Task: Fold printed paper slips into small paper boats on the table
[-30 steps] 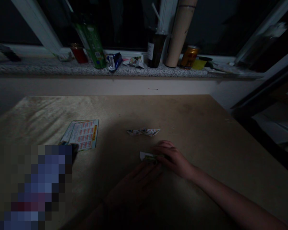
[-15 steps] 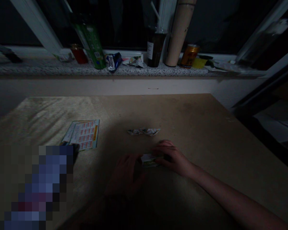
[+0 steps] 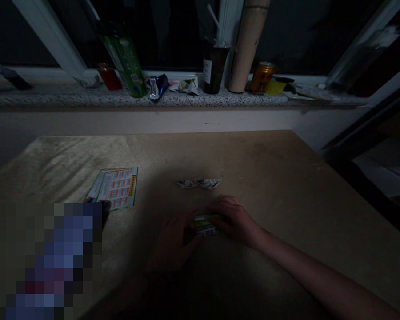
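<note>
A small folded piece of printed paper (image 3: 204, 223) lies on the brown table (image 3: 270, 178), pinched between both hands. My left hand (image 3: 173, 240) grips its left end from the near side. My right hand (image 3: 235, 218) holds its right end, fingers curled over it. Just beyond them sits a small folded paper shape (image 3: 199, 182). The scene is dim and the hands are in shadow.
A printed sheet with red squares (image 3: 115, 188) lies at the left. A blurred dark object (image 3: 53, 258) covers the near-left corner. The stone windowsill (image 3: 53, 95) carries a green bottle (image 3: 125, 58), a dark bottle (image 3: 213, 66), a cardboard tube (image 3: 246, 44), a can (image 3: 262, 78) and wrappers.
My left hand has slid left and forward from under the right hand and taken hold of the paper's left end. The paper looks narrower between the two hands.
</note>
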{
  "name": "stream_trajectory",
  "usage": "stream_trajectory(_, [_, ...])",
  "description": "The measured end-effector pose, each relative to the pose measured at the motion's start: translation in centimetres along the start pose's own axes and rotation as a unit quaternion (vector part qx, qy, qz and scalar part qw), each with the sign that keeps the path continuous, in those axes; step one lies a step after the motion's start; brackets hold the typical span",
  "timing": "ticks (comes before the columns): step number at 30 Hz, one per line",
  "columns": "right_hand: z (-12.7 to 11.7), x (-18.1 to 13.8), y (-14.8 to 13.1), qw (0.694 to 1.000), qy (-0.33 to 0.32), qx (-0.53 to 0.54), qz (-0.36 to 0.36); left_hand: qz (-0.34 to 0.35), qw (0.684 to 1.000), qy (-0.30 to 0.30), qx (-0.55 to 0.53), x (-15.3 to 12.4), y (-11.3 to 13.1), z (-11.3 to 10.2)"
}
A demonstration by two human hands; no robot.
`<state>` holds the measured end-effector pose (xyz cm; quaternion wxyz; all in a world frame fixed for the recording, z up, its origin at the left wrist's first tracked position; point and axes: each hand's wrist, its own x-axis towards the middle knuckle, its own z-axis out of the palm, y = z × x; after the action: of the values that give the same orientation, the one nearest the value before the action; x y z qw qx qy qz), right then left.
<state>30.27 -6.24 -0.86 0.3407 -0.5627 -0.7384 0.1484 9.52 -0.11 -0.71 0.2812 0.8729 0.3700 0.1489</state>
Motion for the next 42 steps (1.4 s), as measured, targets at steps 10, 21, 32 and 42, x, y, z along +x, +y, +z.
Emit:
stream_trajectory(10, [1.3, 0.4, -1.3, 0.956, -0.059, -0.286, -0.022, -0.009, 0.999, -0.010, 0.044, 0.6, 1.0, 0.2])
stream_trajectory(21, [1.6, 0.3, -1.2, 0.950, -0.049, -0.308, -0.013, 0.192, 0.949, 0.057, 0.242, -2.8, 2.6, 1.7])
stream_trajectory(32, [1.7, 0.6, -0.7, 0.967, 0.002, -0.253, -0.002, 0.196, 0.945, 0.007, 0.260, -3.8, 2.4, 2.5])
stream_trajectory(42, [1.7, 0.4, -0.5, 0.966, 0.014, -0.256, 0.028, 0.169, 0.955, -0.023, 0.243, -3.4, 1.8, 1.9])
